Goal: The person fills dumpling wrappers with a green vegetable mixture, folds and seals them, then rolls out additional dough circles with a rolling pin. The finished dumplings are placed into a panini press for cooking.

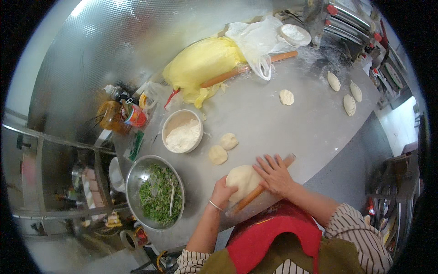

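A flattened round of dough [243, 179] lies at the table's near edge. My left hand [222, 192] pinches its left side, thumb on top. A wooden rolling pin [251, 198] crosses the near side of the dough at a slant and looks slightly blurred. Over the pin's upper part, my right hand [275, 174] holds it under the palm, with the fingers stretched out past it and some of them over the dough's edge. Just beyond the dough sit two small dough discs [218, 155], one touching the other.
Left on the metal table [260, 126] stand a steel bowl of chopped greens [131, 191] and a white bowl of flour [163, 137]. Farther off are a lone dough piece [286, 97], three crimped dumplings [349, 105], a second rolling pin [224, 78], yellow plastic [205, 58] and a dough-sheeting machine [349, 20].
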The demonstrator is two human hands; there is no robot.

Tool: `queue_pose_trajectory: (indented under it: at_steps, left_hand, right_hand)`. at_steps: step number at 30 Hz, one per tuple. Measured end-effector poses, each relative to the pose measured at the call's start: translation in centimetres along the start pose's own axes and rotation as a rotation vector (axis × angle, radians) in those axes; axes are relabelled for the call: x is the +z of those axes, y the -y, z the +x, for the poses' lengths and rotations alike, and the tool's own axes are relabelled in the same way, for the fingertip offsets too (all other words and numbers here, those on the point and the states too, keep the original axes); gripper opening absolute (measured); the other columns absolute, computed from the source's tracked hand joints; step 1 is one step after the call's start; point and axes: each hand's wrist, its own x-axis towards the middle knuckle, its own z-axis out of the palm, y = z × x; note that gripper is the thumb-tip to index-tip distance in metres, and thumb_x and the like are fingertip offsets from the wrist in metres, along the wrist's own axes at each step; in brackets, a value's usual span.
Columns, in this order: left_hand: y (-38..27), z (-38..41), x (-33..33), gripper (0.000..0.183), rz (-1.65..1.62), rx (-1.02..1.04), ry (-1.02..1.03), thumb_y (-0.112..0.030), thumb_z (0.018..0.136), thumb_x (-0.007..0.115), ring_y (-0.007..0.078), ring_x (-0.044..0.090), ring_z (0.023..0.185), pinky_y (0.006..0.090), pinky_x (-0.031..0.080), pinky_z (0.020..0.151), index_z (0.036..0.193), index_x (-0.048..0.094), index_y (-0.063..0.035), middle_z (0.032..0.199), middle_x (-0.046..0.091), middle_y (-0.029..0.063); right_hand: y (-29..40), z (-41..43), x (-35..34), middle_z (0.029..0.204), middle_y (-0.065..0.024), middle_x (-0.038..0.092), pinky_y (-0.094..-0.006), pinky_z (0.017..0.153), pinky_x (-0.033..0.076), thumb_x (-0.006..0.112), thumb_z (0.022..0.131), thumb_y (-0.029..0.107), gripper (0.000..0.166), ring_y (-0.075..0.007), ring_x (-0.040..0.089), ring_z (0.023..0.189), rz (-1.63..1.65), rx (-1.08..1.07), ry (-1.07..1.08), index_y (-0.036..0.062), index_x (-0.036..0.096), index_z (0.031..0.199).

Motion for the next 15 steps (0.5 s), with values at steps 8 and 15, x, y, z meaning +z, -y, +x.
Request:
queue_pose_trajectory:
  at_steps: [8, 15]
  left_hand:
    - [0.9, -2.7, -3.0, 0.031, 0.343, 0.055, -0.398, -0.005, 0.072, 0.063, 0.0219, 0.061, 0.082, 0.0317, 0.048, 0.074, 0.1, 0.06, 0.0051, 0.092, 0.064, 0.014]
    - [-2.9, -0.8, -0.1, 0.063, 1.047, 0.547, -0.686, -0.012, 0.079, 0.058, 0.0446, 0.027, 0.123, 0.0471, 0.022, 0.104, 0.131, 0.028, 0.0052, 0.134, 0.028, 0.0283]
  right_hand:
    - [1.4, -3.5, 0.2, 0.134, -0.0145, 0.036, -0.0529, 0.103, 0.02, 0.063, 0.075, 0.036, 0.067, -0.0304, 0.035, 0.121, 0.081, -0.092, 0.048, 0.0068, 0.039, 0.13]
    - [-1.1, -5.4, 2.2, 0.119, -0.0103, 0.047, -0.051, 0.102, 0.023, 0.069, 0.068, 0.027, 0.047, -0.0256, 0.044, 0.113, 0.134, -0.169, 0.005, 0.006, 0.051, 0.106]
